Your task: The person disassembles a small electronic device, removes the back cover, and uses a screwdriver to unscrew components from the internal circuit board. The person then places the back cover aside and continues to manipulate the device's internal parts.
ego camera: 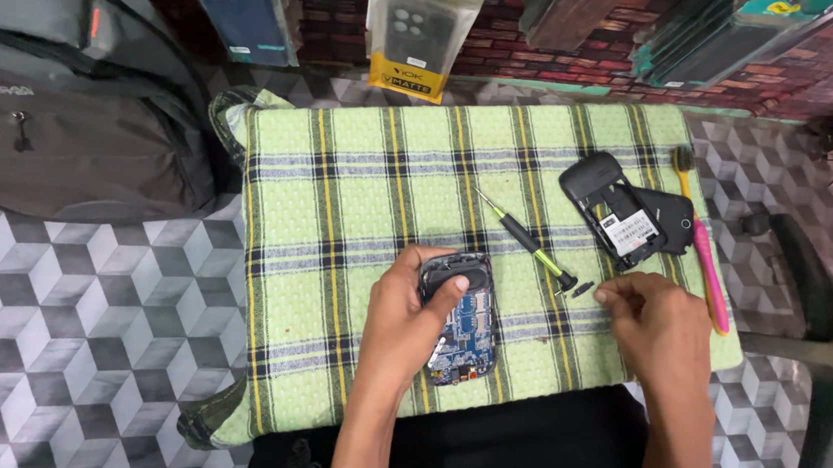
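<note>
I'm working on a green plaid cloth (351, 169) over cube-patterned flooring (73, 324); my left hand (399, 321) is clamping the opened phone (459, 316), lengthwise toward me, while my right hand (660, 318) is pinching its fingertips together.

Green-yellow plaid cloth (352, 179) — blue circuit board (468, 332), pink toothbrush (708, 269), grey cube-patterned floor (73, 324).

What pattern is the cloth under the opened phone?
Green woven cloth with dark and yellow plaid stripes, seen in the head view.
</note>
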